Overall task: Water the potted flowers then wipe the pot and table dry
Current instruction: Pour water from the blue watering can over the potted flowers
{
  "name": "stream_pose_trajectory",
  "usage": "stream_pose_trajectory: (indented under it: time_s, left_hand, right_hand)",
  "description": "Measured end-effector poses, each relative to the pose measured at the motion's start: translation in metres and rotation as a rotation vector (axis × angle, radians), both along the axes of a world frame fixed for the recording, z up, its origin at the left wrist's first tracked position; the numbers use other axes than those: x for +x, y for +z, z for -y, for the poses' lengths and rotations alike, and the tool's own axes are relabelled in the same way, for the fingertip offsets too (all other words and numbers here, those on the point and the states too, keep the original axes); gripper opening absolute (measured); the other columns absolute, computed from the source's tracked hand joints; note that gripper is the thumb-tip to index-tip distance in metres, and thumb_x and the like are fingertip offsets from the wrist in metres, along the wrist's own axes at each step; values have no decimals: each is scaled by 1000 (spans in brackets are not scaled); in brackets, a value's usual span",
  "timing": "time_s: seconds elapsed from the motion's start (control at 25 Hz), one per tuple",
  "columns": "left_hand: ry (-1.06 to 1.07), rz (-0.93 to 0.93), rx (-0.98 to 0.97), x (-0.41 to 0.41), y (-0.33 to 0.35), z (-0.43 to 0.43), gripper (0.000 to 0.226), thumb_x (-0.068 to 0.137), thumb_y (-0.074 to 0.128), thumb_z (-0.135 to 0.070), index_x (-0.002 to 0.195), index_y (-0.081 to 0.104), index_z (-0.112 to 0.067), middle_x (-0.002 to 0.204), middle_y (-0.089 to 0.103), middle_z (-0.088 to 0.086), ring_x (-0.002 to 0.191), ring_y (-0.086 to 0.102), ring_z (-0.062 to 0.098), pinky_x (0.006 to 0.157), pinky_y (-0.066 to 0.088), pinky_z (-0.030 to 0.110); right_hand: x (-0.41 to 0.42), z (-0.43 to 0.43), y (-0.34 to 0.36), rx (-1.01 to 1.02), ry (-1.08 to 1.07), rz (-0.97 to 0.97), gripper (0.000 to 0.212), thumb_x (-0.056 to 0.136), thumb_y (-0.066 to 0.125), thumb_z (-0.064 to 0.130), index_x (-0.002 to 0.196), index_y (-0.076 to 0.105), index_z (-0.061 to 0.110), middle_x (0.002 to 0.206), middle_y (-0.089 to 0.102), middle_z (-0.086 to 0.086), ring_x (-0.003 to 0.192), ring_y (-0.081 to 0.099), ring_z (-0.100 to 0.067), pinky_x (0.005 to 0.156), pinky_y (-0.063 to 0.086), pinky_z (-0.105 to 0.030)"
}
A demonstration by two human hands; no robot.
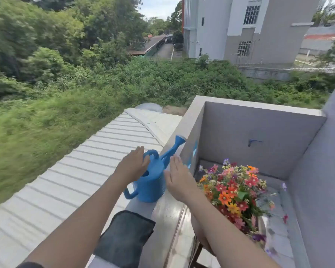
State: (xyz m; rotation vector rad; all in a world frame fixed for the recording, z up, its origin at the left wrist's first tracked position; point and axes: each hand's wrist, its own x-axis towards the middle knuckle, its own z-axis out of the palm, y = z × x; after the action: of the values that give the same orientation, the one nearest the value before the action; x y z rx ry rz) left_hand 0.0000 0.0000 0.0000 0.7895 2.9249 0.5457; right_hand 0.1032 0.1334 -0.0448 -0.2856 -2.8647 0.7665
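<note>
A blue watering can [152,182] stands on the top of a balcony wall [143,207], spout pointing away to the upper right. My left hand [132,164] hovers flat over its top handle, fingers together and extended. My right hand [179,180] is flat and spread just right of the can, beside the spout base. Neither hand grips anything. A bunch of red, orange, pink and yellow flowers [234,192] stands below to the right; my right forearm hides its pot. A dark grey cloth [124,236] lies folded on the wall top near me.
Beyond the wall on the left drops a white corrugated roof [75,180], then thick greenery. Grey balcony walls [259,140] enclose the corner behind the flowers. A wooden table edge [196,252] shows under my right arm. The balcony floor [278,229] is tiled.
</note>
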Motion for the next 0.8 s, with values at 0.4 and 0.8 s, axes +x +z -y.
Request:
stream_pose_trajectory:
  time_s: [0.4, 0.8]
  left_hand:
    - [144, -233, 9, -13, -50, 13, 31, 97, 36, -47, 111, 54, -25, 71, 61, 0, 66, 53, 26, 58, 38, 30]
    - [176, 86, 534, -14, -60, 36, 36, 79, 57, -46, 80, 66, -11, 61, 64, 5, 59, 61, 25, 59, 52, 41]
  right_hand:
    - [-46, 33, -56, 124, 34, 0, 77, 86, -13, 52, 148, 3, 9, 159, -2, -4, 146, -2, -18, 117, 1, -32]
    - [-45, 49, -64, 63, -43, -38, 72, 85, -2, 44, 149, 3, 10, 158, -4, -2, 136, -18, -8, 112, -8, -30]
